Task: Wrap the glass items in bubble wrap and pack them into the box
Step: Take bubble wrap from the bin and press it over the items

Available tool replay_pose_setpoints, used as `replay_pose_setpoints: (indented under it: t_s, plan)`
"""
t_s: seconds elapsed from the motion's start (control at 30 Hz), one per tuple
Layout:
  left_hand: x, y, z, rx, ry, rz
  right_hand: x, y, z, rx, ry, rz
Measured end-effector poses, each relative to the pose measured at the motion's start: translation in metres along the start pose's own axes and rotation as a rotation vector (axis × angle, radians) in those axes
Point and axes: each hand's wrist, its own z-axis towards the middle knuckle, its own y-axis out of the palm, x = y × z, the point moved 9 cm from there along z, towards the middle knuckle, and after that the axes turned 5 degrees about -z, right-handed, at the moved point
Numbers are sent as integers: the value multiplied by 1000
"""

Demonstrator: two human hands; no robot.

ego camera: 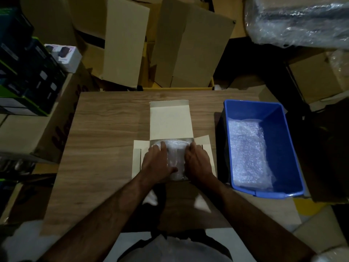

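Observation:
A small white cardboard box (171, 121) lies open on the wooden table (105, 129), its lid flap folded away from me and side flaps spread. Inside it sits a bundle wrapped in bubble wrap (176, 156); what it holds is hidden by the wrap. My left hand (157, 165) presses on the bundle's left side with its fingers spread flat and its thumb lying across the wrap. On the right side of the bundle rests my right hand (198, 163), fingers straight and reaching to the far edge.
A blue plastic bin (283, 148) with bubble wrap (249, 154) in it stands at the table's right. Flattened cardboard boxes (185, 46) lean behind the table. Stacked cartons and dark product boxes (28, 72) fill the left; a plastic-wrapped load (298, 21) is at the upper right.

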Motion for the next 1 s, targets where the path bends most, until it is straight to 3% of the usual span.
replay_pose_setpoints:
  t_s: [0.03,0.13,0.23,0.3,0.4,0.5,0.6,1.0]
  plan:
    - [0,3,0,-2,12,-19,1,7,1,-71,56,39]
    - [5,7,-4,-18,30,83,-6,1,-3,4,-47,-95]
    - [15,1,-4,25,75,143,1,-19,-12,109,76,375]
    - [14,7,1,-9,66,164,7,-28,-17,217,127,508]
    - [8,18,10,-63,10,174,-8,-27,-10,250,-43,169]
    - [8,25,13,-128,2,145,-26,-14,-5,115,-176,-196]
    - [5,29,17,-156,-36,120,-21,19,-6,-123,-158,-251]
    - [1,44,14,-209,-14,66,-17,30,8,-391,-113,-111]
